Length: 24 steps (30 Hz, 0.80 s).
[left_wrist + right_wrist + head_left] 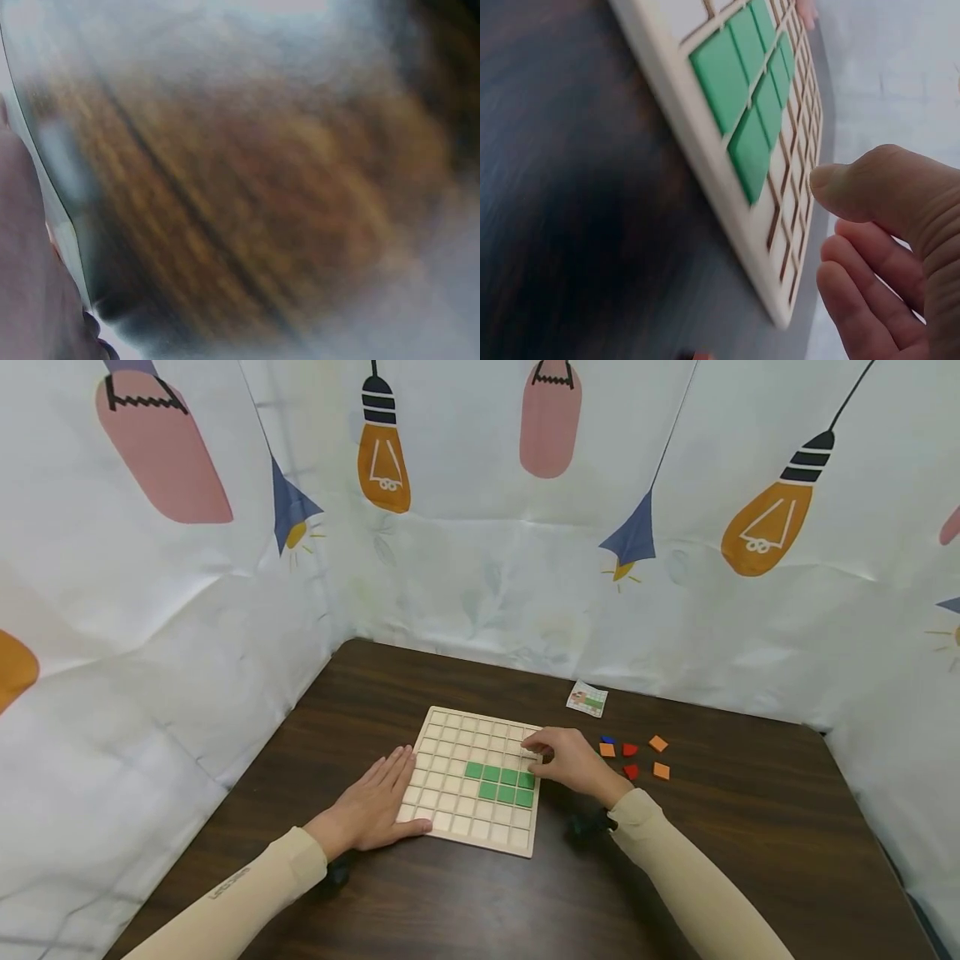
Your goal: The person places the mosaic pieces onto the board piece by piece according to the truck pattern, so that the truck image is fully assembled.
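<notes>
A light wooden grid board (pixel 446 781) lies flat on the dark table. Several green square tiles (pixel 506 794) fill parts of two neighbouring rows at its right side. My left hand (pixel 375 806) rests flat at the board's left edge, fingers straight and the thumb along the near-left corner. Over the right edge hovers my right hand (pixel 570 762), thumb and index finger apart near the end of the upper green row. In the right wrist view, the thumb (pixel 855 184) and bent fingers show beside the board, with no tile visible between them. The left wrist view is mostly blurred.
Right of the board lie loose orange tiles (pixel 661 771), red pieces (pixel 630 772) and a blue piece (pixel 607 740). A small printed card (pixel 587 699) with a coloured grid pattern lies behind them. A patterned white cloth (pixel 480 577) hangs behind the table (pixel 465 910).
</notes>
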Available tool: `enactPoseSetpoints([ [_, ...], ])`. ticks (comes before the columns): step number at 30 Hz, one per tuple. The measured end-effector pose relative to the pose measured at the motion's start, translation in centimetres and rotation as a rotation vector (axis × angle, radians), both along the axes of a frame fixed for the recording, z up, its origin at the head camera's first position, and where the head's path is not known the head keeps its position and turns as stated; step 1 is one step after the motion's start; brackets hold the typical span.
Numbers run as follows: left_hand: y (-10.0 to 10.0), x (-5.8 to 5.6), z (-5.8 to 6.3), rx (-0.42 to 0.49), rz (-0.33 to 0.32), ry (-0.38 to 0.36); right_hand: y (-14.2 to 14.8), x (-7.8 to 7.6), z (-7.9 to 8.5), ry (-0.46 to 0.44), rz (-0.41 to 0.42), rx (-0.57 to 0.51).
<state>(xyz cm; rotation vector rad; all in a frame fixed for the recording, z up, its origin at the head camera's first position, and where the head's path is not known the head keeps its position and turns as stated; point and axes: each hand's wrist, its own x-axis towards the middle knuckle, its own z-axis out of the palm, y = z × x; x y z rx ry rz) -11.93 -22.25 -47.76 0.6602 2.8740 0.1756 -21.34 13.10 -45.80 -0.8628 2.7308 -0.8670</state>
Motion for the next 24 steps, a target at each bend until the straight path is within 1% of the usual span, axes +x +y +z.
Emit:
enactPoseSetpoints([
  [3,-0.1,0.1,-0.1,0.022,-0.007,0.019,1.2,-0.1,-0.2,0.016,-0.022,0.007],
  [7,-0.1,0.0,-0.3,0.031,-0.006,0.027,2.8,-0.1,-0.2,-0.001,-0.05,-0.009],
  [10,0.0,0.0,-0.4,0.023,-0.002,0.02,3.9,-0.2,-0.1,-0.024,-0.067,-0.02],
  [15,0.0,-0.2,-0.5,0.002,0.005,0.013,5.5,-0.6,-0.2,-0.022,-0.074,-0.022],
  [20,-0.1,-0.2,-0.6,0.006,0.007,0.0,6.9,-0.8,-0.5,-0.033,-0.096,-0.022],
  [24,-0.1,-0.2,-0.7,0.012,0.005,0.014,7.7,-0.9,-0.9,-0.049,-0.113,-0.012],
])
